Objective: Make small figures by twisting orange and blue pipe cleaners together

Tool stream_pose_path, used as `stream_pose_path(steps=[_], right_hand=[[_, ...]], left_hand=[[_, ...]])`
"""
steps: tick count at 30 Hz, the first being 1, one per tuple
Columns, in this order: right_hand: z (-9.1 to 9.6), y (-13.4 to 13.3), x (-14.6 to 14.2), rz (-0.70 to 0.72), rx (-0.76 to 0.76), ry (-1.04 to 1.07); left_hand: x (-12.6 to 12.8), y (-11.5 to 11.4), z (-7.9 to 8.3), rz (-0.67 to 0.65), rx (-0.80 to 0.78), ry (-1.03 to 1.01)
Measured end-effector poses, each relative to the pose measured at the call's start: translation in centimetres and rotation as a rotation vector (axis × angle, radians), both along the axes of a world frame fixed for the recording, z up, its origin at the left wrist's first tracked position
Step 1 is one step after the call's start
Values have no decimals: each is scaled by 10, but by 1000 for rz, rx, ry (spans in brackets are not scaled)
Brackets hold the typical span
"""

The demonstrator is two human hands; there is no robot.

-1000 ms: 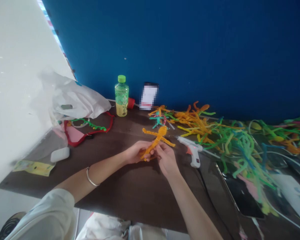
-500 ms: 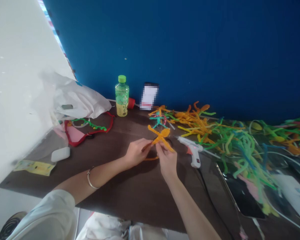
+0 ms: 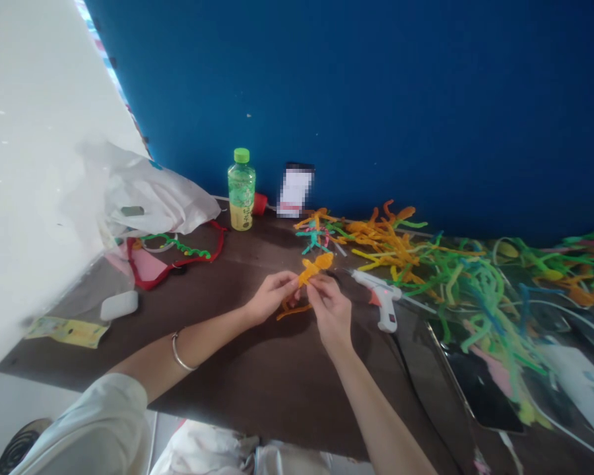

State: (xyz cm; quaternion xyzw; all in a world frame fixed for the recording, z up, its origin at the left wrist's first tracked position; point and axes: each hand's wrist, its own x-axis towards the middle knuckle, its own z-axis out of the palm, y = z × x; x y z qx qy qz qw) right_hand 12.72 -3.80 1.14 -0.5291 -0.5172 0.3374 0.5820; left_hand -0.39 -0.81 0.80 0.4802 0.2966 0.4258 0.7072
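The grip is closed in both hands: the left hand and the right hand pinch an orange pipe-cleaner figure between their fingertips, close together, just above the middle of a dark brown worktop. The figure slants up and to the right from the fingers, and a loose orange strand curves out below the hands. A metal bangle circles the left wrist.

Just right of the right hand lies a white hot glue gun, and beyond it spreads a tangled heap of multicoloured pipe cleaners. A small teal and orange pipe-cleaner figure lies at the heap's left end, further up the worktop. Near the far left corner, against a blue wall, stands a plastic bottle with a green cap, beside a crumpled white plastic bag.
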Motion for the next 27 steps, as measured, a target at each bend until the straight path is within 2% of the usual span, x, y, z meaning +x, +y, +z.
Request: stream_pose_path(steps=[4, 12, 17, 20, 22, 24, 25, 27], right_hand=[[1, 0, 2, 9, -9, 15], [-3, 2, -1, 47, -152, 80], [-6, 1, -5, 123, -203, 282], [-1, -1, -4, 234, -230, 391], [1, -1, -3, 250, -238, 421], [-1, -1, -1, 217, -230, 409], [-3, 0, 0, 188, -223, 392], [-8, 2, 1, 114, -200, 338]], left_hand=[[0, 3, -3, -124, -184, -236], [-5, 4, 6, -342, -403, -441], [-11, 7, 4, -470, -538, -489], [-13, 9, 3, -552, -590, -461], [-13, 10, 3, -590, -607, -429], [-10, 9, 3, -573, -577, -360], [-8, 9, 3, -521, -530, -311], [-4, 6, 2, -324, -365, -185]])
